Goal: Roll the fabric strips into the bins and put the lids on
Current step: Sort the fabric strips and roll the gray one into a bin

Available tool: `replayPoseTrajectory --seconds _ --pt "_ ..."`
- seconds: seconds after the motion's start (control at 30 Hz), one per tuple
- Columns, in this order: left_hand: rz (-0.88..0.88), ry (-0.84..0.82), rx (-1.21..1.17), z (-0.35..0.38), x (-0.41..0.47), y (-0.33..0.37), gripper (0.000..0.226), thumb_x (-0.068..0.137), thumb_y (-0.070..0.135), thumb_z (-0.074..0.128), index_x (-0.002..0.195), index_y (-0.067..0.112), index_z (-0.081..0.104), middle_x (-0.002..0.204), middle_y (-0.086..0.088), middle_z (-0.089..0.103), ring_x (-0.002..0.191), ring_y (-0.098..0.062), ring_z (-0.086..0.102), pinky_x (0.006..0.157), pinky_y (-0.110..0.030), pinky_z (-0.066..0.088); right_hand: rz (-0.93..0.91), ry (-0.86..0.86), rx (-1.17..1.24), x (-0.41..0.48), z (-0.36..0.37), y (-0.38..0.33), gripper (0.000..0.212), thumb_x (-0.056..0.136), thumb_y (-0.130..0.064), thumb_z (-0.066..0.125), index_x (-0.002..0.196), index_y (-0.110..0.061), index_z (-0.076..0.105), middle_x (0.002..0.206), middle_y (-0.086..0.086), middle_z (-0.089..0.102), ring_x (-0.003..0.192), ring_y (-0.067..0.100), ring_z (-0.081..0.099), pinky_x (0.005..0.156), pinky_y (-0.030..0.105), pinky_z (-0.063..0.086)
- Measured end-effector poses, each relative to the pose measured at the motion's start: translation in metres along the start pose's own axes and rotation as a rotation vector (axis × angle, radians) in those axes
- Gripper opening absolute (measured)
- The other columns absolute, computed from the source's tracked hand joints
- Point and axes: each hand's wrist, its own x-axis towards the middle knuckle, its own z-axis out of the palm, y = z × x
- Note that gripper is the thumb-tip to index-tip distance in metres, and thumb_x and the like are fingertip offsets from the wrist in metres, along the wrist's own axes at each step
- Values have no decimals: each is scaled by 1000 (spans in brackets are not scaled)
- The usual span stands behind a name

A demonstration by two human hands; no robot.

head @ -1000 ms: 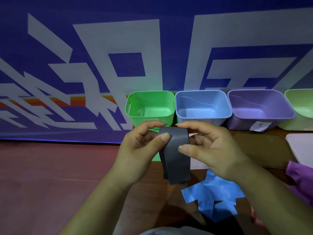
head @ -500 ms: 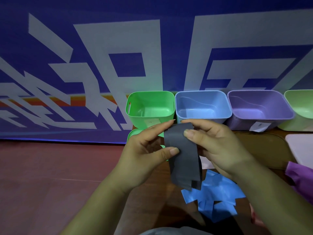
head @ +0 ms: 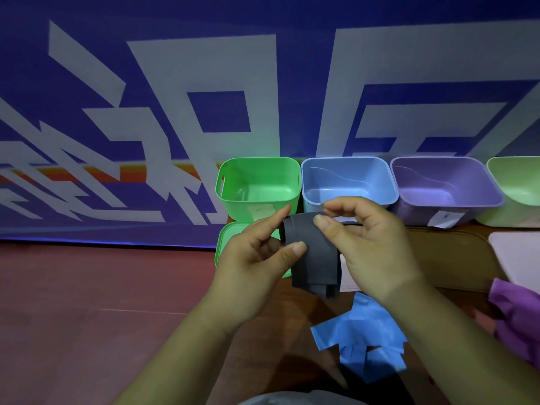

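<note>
Grey strip [head: 314,252] pinched by our left hand [head: 257,267] and right hand [head: 371,247]; green bin [head: 258,185] at 12 o'clock.

The brown wooden counter [head: 263,331] is carrying four open plastic bins [head: 347,182], a flat green lid [head: 230,238], and loose blue fabric strips [head: 362,337].

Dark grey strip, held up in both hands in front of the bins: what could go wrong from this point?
1. The grey strip is pinched only at its top by the left hand and right hand; its folded tail hangs free, so the roll may come out loose or slip.
2. The loose blue strips lie right below and could get snagged.
3. The green lid lies under the left hand and might get knocked.
</note>
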Motion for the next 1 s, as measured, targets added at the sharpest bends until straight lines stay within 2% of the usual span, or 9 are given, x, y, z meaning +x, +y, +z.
replayPoseTrajectory --seconds 0.1,0.2,0.37,0.5,0.6,0.7,0.77,0.87,1.0 --pt "14 22 -32 -2 1 3 48 84 19 69 131 26 59 102 -19 71 84 -19 62 75 -34 60 17 -140 78 -2 -1 2 30 73 -36 79 102 -32 71 75 5 73 70 18 70 65 34 58" --pt "-12 11 -72 -5 2 5 36 92 5 59 127 13 63 109 1 74 87 -7 68 68 -20 54 -68 -164 -33 1 -6 7 39 70 -36 83 107 -40 70 80 -9 63 69 15 57 65 36 53" --pt "-70 -36 -174 -6 3 5 26 92 17 58 115 15 71 103 -8 74 88 -19 67 73 -34 56 -137 -295 58 2 -12 5 48 69 -22 84 113 -33 68 121 -7 65 110 18 64 92 32 54" --pt "-47 -60 -115 -3 2 8 27 93 27 61 115 14 72 100 -24 69 88 -27 60 77 -49 51 -68 -380 149 2 -15 3 47 73 -8 79 116 -22 66 115 6 70 102 26 69 90 38 57" --pt "22 -71 -11 -1 1 10 24 101 15 49 111 6 69 65 14 66 63 3 56 62 -12 44 -48 -347 171 0 -13 2 38 76 -15 80 112 -25 69 106 4 73 99 20 70 85 31 57" --pt "49 -113 96 0 -1 11 37 98 29 43 122 13 66 77 21 69 69 7 60 63 -6 42 -14 -309 176 -1 -11 2 35 76 -19 76 110 -23 68 100 -5 75 97 10 70 81 21 54" --pt "25 -93 108 -2 -2 10 52 88 43 47 135 23 58 97 19 70 80 9 62 69 -8 45 35 -294 183 0 -9 4 33 77 -21 79 108 -24 69 100 -4 75 96 11 70 80 22 55" --pt "16 -63 45 -1 -5 9 54 84 37 58 138 31 52 114 2 66 80 3 64 72 -14 50 162 -235 264 1 -8 6 31 75 -28 73 104 -19 71 95 4 76 88 16 71 77 30 57" --pt "41 -109 -21 -2 -6 4 45 88 18 71 129 34 61 72 -12 60 70 -11 57 68 -28 50 237 -191 274 2 -6 6 33 70 -35 68 98 -16 72 88 4 75 81 17 69 75 38 56"
